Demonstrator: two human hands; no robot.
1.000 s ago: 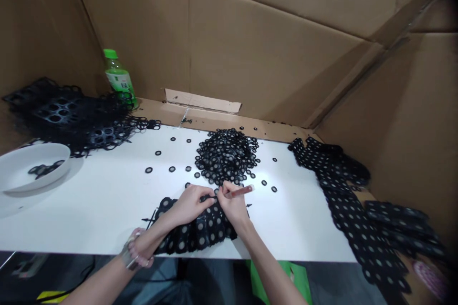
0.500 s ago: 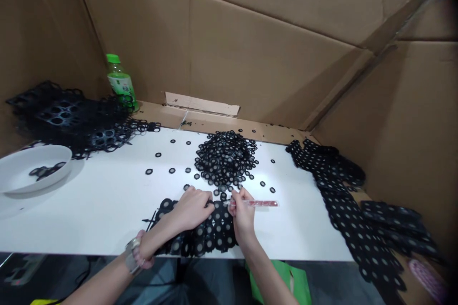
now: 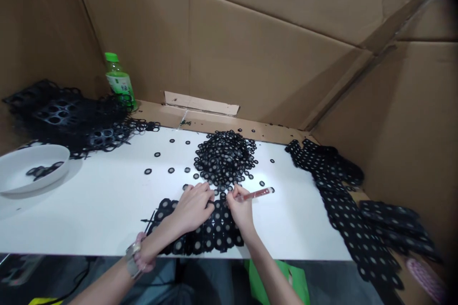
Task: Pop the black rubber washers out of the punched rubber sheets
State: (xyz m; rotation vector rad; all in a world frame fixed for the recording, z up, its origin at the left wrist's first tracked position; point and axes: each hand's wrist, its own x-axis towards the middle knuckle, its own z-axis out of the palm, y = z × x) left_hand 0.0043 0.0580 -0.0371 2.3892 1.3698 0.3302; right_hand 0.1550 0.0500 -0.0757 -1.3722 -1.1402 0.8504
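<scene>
Your left hand (image 3: 192, 208) lies on a black sheet full of round holes (image 3: 218, 234), and its fingers press near the top edge. I cannot tell if they pinch it. Your right hand (image 3: 241, 208) is close by, not touching the left, and its fingers grip a thin red tool (image 3: 258, 194). The tool's tip is hidden by your fingers.

The sheet lies on a white table (image 3: 107, 214), right by the front edge. If you pull hard, the thin black parts may tear. If the tool slips, it may poke your left fingers, because your hands are so close. A big pile of small black rings (image 3: 224, 158) sits just above your hands, so a bumped hand may spread them. Loose rings (image 3: 171, 170) may roll away too. Your bracelet (image 3: 133, 253) may catch on the sheet.
</scene>
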